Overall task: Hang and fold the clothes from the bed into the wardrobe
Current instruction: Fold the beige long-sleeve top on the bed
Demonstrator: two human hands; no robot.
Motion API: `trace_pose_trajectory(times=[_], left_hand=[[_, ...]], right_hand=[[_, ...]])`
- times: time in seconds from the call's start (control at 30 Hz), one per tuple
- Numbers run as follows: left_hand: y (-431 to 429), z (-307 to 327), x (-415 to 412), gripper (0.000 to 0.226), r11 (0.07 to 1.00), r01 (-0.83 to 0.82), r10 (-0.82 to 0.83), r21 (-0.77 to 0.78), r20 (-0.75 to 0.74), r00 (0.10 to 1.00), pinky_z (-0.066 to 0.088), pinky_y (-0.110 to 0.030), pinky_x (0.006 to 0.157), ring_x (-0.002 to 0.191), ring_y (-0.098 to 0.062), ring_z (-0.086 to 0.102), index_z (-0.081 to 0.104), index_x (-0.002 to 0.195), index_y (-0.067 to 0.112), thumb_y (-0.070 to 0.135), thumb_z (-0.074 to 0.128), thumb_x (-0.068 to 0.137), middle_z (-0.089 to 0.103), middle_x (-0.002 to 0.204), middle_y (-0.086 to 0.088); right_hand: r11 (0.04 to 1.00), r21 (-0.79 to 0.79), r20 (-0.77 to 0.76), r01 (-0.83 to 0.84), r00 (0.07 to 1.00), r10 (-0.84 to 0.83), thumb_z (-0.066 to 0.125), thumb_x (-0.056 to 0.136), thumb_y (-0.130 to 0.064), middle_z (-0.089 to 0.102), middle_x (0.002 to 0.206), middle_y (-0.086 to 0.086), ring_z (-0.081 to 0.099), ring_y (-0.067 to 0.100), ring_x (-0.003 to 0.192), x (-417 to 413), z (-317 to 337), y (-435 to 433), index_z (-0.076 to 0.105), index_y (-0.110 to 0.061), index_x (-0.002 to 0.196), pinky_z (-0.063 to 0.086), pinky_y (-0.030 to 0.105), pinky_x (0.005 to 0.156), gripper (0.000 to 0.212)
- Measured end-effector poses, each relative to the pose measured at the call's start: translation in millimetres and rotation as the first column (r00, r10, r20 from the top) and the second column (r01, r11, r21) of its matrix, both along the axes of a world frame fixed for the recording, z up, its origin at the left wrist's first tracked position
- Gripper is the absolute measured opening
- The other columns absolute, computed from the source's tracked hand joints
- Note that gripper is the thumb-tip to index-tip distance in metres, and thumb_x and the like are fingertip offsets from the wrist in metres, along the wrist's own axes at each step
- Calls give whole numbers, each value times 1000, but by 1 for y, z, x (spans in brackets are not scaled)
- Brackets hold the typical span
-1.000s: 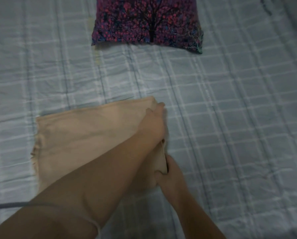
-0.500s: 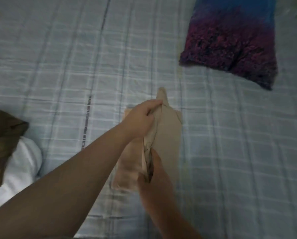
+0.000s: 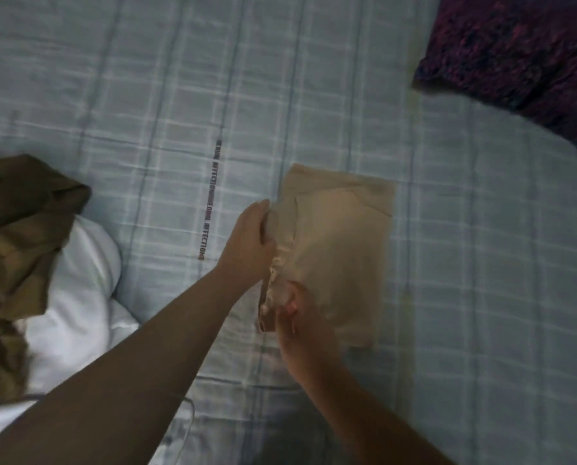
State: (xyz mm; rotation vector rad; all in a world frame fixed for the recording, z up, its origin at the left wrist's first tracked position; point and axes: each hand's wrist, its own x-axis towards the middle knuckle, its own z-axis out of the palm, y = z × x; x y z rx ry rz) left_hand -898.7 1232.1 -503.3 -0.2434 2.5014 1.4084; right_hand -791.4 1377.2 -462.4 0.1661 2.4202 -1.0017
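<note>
Moved: beige garment now lies wider, folded flat.
Fingers: left hand, right hand clamped on its bunched edge.
Risk: uneven release may undo fold.

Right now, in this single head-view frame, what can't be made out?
All from the head view:
Beige garment: folded and motion-blurred, so its type is unclear.
Left hand and right hand: both grip its left edge, and the cloth partly hides the fingertips.
Brown garment: cut off by the left edge.
Purple cushion: cut off by the top and right edges.
Wardrobe: out of frame.
</note>
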Motion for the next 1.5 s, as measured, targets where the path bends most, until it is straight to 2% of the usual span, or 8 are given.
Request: trace_pose_trajectory(times=[0.1,0.23,0.4,0.6,0.73,0.87,1.2,1.5], left_hand=[[7,-1,43,48,977,30,-34,-213,-15,999,44,-53,105,120,-39,50,53,131,13,19,50,84,53,134,-18],[30,9,91,53,800,234,-409,-552,-218,886,30,-56,114,140,-45,34,52,137,1,25,49,91,40,148,-28],[45,-16,115,62,590,456,-693,-666,-129,709,24,-57,116,147,-36,27,41,149,10,43,45,98,37,156,-14],[21,-41,113,91,477,526,-744,-704,-5,668,19,-54,119,152,-30,13,19,158,21,69,47,86,15,165,-6],[27,-32,115,89,419,511,-743,-751,39,668,16,-56,119,151,-34,16,17,158,19,60,44,84,17,165,-10],[39,-22,122,65,385,437,-743,-813,7,669,19,-58,119,144,-46,27,26,154,2,20,30,91,31,155,-28],[61,14,224,66,349,605,-841,-716,45,539,23,-58,117,141,-49,31,35,145,-11,22,37,89,35,149,-36],[83,26,273,65,387,829,-806,-404,289,517,23,-55,118,139,-49,35,41,143,-10,31,33,92,39,146,-35]], right_hand=[[991,101,-190,85,980,-65,42,90,-33,64,113,2,62,26,102,3,-5,42,56,-27,120,51,41,90,34],[955,273,-419,-114,880,224,49,83,-18,55,136,10,48,32,129,8,-24,96,57,-13,130,39,43,109,49],[764,466,-291,-446,738,608,57,91,-41,26,161,15,17,32,151,15,-53,136,31,-5,153,22,50,120,77],[603,575,-143,-554,657,740,54,90,-49,20,162,18,12,32,152,10,-64,151,22,-2,155,22,50,120,86],[585,604,-123,-542,662,740,34,86,-18,21,162,19,16,34,151,10,-54,149,22,-1,155,21,48,121,72],[576,632,-120,-518,670,733,27,84,-16,36,154,24,31,37,145,10,-44,143,35,3,149,22,48,121,68],[481,620,-127,-620,526,841,28,88,-7,36,148,36,31,50,141,115,-27,195,40,13,141,28,56,117,58],[627,321,60,-710,676,734,42,71,-7,45,143,34,43,49,134,166,-22,207,49,9,138,23,51,119,69]])
